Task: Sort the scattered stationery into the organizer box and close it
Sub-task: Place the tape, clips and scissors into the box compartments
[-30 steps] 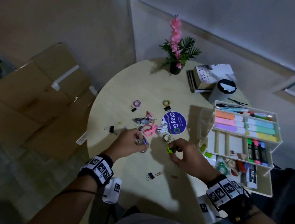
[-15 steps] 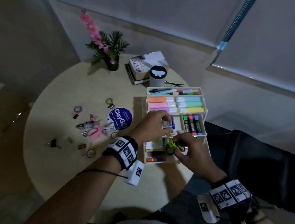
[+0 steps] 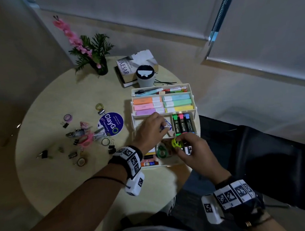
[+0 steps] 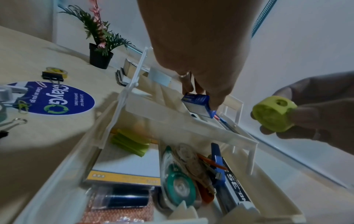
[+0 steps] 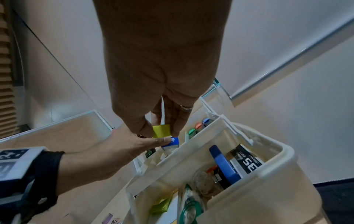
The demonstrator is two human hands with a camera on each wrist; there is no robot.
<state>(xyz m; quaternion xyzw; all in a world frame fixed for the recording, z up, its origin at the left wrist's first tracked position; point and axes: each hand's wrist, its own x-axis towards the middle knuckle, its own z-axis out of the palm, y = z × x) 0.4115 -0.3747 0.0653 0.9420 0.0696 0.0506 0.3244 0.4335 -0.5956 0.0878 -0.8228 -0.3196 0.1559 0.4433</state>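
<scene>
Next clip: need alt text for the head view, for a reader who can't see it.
Over an open organizer box on a round table, the left hand holds a small blue box above a tray compartment and the right hand pinches a yellow-green sharpener. Clips, tape rolls and pink scissors lie scattered to the left.

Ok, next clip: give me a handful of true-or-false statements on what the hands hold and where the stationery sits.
1. The left hand pinches a small blue and white box over the organizer box. True.
2. The right hand holds pink scissors. False: it holds a yellow-green sharpener; the pink scissors lie on the table.
3. The organizer box is closed. False: it stands open, trays exposed.
4. Three dark highlighters lie side by side in a tray compartment. True.
5. All binder clips are in the box. False: binder clips lie on the table.
</scene>
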